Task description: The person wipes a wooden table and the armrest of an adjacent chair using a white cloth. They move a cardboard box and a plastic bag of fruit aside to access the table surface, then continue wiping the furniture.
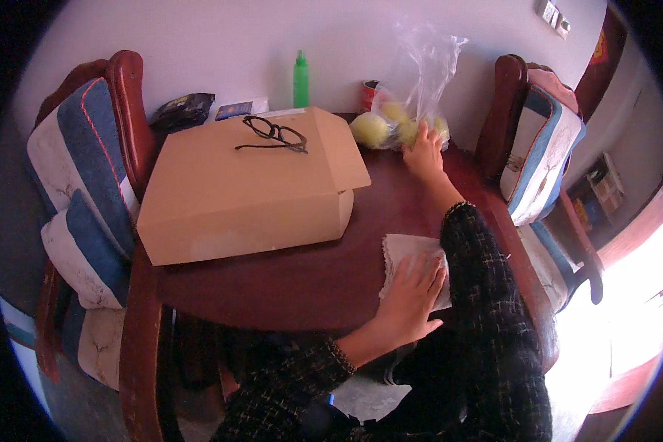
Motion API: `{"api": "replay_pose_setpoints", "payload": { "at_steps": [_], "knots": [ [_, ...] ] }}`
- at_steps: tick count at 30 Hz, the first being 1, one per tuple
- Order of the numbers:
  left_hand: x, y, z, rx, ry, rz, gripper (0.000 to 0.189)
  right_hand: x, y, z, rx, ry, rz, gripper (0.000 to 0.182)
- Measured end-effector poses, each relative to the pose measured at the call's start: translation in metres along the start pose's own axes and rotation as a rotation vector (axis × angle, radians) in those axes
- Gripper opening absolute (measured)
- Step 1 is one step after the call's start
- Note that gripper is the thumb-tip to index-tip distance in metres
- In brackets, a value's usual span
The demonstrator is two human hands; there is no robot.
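Observation:
My left hand [409,304] lies palm down over a pale cloth [395,251] with a scalloped edge, near the front of the dark red wooden table [271,298]. Stretched farther out, my right hand [426,153] touches a clear plastic bag [422,72] at the back of the table. Yellow-green round fruits [406,131] show inside the bag, and another such fruit [371,130] is at its left side. My right fingertips rest against the front of the bag; whether they grip it is not clear.
Left on the table stands a large cardboard box [243,188] with black-framed eyeglasses [276,134] on top. Behind it are a green spray bottle [301,80], a black packet [185,110] and a red can [369,95]. Cushioned wooden chairs flank the table, left [127,110] and right [503,110].

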State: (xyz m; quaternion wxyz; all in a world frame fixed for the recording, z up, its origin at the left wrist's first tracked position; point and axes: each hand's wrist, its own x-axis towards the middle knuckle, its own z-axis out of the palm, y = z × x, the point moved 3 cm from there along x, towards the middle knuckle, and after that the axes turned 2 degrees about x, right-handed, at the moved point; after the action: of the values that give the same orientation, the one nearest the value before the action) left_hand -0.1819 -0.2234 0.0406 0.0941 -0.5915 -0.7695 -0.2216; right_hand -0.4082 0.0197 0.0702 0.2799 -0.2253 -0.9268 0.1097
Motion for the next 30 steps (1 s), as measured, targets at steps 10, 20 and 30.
{"api": "replay_pose_setpoints", "payload": {
  "at_steps": [10, 20, 30],
  "knots": [
    [0.0, 0.002, -0.009, 0.027, -0.121, -0.015, 0.092, 0.047, 0.034, 0.023, -0.065, -0.067, 0.19, 0.078],
    [-0.002, 0.001, 0.0, -0.015, -0.013, -0.004, 0.101, 0.051, 0.049, -0.004, -0.158, -0.189, 0.204, 0.087],
    [-0.002, -0.012, 0.005, 0.052, 0.034, -0.105, 0.103, -0.062, 0.099, -0.097, 0.161, -0.099, -0.148, 0.064]
  ]
}}
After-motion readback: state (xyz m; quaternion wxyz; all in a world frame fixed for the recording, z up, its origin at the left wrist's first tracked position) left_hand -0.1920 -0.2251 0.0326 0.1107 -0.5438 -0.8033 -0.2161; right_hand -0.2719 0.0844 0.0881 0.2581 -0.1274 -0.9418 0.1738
